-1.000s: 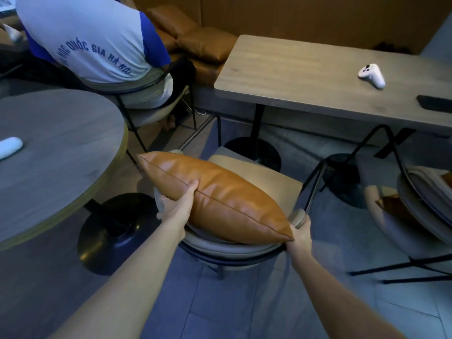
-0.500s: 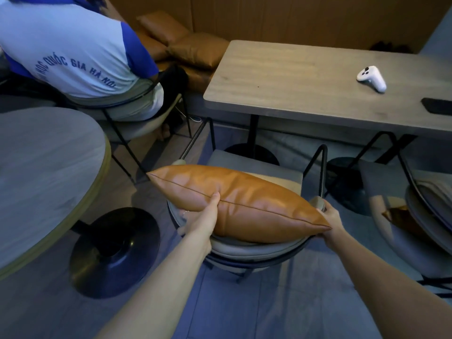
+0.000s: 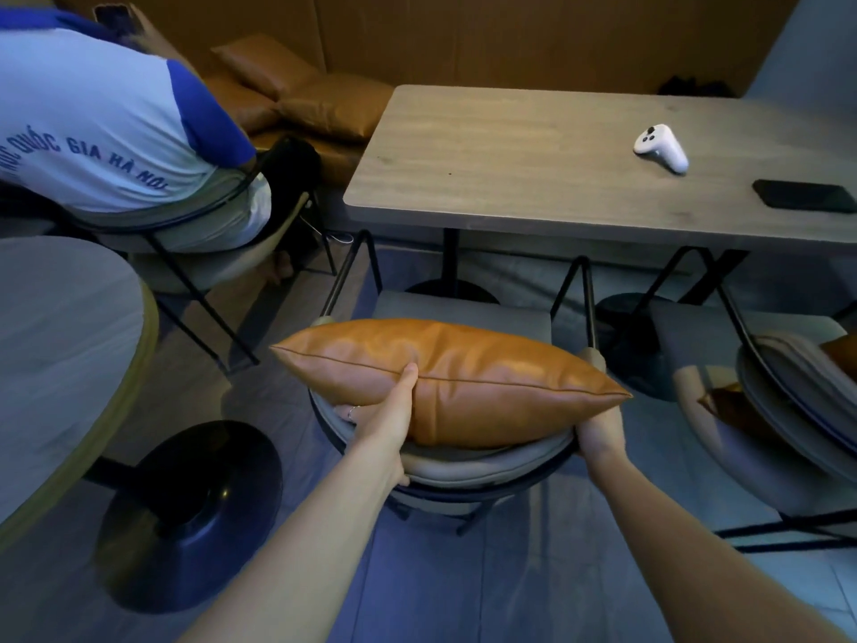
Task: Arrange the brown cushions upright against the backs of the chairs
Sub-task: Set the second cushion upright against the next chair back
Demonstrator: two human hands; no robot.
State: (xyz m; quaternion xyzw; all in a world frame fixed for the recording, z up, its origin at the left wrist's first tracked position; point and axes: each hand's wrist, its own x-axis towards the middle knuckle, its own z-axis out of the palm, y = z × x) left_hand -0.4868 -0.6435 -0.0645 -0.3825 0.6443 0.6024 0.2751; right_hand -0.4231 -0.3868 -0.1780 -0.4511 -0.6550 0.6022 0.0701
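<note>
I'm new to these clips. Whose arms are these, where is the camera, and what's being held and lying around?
There is no machine: the one camera sits on a person's head, looking down at their bare arms. The left hand has a grip on the tan leather cushion, which stands on its edge against the grey padded chair back. The right hand is at its right corner, partly hidden. On the rectangular wooden table lie a white handheld controller and a black phone.

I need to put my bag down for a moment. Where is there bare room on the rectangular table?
The rectangular table is bare across its left and middle, from the left edge to the white controller. The right end is crowded: the controller, and a black phone by the near edge.
</note>
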